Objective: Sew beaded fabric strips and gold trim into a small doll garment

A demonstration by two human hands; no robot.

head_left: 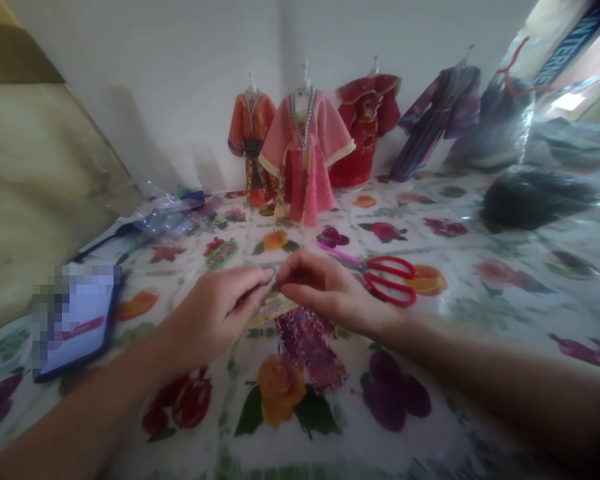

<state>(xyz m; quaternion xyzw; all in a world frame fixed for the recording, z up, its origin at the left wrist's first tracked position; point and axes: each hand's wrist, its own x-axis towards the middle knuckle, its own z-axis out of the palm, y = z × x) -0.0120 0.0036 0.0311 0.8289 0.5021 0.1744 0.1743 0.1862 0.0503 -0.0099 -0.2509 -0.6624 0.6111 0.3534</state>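
Both hands meet over the middle of the table, fingertips almost touching. My left hand (225,307) is closed in a pinch on a small pale curved piece (270,275), too blurred to name. Curled in from the right, my right hand (320,287) has its fingers pressed together by that piece; what they hold, if anything, is hidden. Beneath the hands lies a purple-red patterned cloth piece with a beaded edge (315,350), its upper part pale yellow and partly covered. Red-handled scissors (393,280) lie just right of my right hand.
Dressed doll forms stand along the wall: orange (253,133), pink (307,153), red (365,133) and purple (435,120). A phone (80,327) lies at the left. A green-rimmed dish of beads (221,254) sits behind my left hand. Black bundle (535,197) and plastic bags are at the right.
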